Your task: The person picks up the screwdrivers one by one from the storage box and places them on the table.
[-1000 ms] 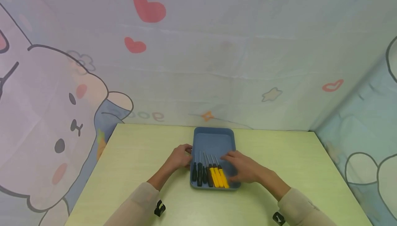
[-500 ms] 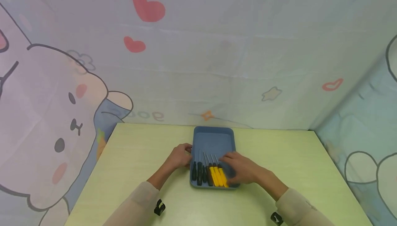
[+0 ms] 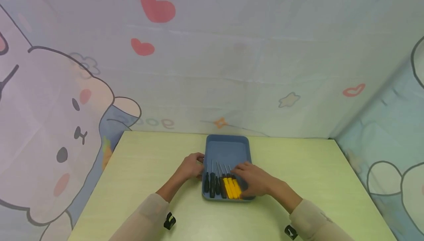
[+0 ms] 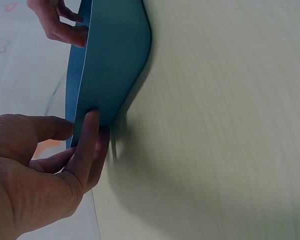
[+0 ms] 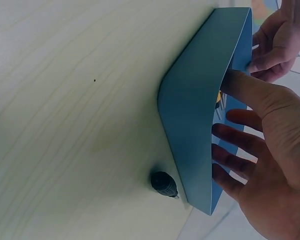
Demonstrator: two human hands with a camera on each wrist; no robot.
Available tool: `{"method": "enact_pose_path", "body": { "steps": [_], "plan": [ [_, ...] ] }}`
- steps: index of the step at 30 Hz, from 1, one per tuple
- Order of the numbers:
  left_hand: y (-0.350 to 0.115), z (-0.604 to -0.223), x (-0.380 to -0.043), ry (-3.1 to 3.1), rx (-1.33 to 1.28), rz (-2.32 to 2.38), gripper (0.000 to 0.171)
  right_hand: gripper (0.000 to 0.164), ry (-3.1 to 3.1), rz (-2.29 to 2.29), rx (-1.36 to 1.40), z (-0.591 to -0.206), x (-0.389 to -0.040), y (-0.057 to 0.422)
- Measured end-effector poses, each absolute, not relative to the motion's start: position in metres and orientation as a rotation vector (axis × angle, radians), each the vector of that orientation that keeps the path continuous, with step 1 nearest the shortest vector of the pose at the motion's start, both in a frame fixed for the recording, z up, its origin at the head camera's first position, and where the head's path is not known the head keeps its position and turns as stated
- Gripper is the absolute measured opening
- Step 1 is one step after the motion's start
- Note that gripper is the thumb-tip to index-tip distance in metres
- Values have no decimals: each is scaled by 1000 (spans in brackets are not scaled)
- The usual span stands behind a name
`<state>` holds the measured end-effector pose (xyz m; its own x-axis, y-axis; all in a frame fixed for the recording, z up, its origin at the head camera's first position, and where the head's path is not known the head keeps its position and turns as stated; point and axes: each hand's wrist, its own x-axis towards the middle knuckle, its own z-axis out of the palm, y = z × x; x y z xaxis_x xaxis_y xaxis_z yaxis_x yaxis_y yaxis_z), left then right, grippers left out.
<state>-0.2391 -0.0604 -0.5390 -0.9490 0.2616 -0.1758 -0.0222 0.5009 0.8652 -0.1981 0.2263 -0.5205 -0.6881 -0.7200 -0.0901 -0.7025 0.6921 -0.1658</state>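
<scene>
A blue-grey rectangular tray (image 3: 228, 152) holds several screwdrivers side by side in its near half. Those on the left have black handles (image 3: 212, 185); to their right lie yellow handles (image 3: 233, 188), and thin metal shafts point away from me. My left hand (image 3: 191, 166) pinches the tray's left wall, thumb at the rim and fingers against the outside, as the left wrist view shows. My right hand (image 3: 254, 179) reaches over the right wall, its fingers (image 5: 237, 137) spread inside the tray. Its thumb is at the rightmost yellow handle, partly covering that screwdriver; I see no grip round it.
The tray stands on a pale wooden table (image 3: 152, 149) against a cartoon-printed cloth backdrop (image 3: 212, 68). In the right wrist view, a black ribbed handle (image 5: 164, 184) lies outside the tray's right wall; I cannot make it out in the head view.
My right hand has moved slightly left, up to the yellow handles. The rightmost yellow screwdriver has shifted a little left. My left hand stays at the tray's wall.
</scene>
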Motion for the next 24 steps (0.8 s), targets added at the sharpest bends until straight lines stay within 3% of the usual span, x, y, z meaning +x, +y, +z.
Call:
{"method": "enact_pose_path", "body": {
  "steps": [24],
  "plan": [
    [-61,-538,-239,2476,205,1408,56,80,2715,-58,-1139,-525,-199,221]
  ]
}}
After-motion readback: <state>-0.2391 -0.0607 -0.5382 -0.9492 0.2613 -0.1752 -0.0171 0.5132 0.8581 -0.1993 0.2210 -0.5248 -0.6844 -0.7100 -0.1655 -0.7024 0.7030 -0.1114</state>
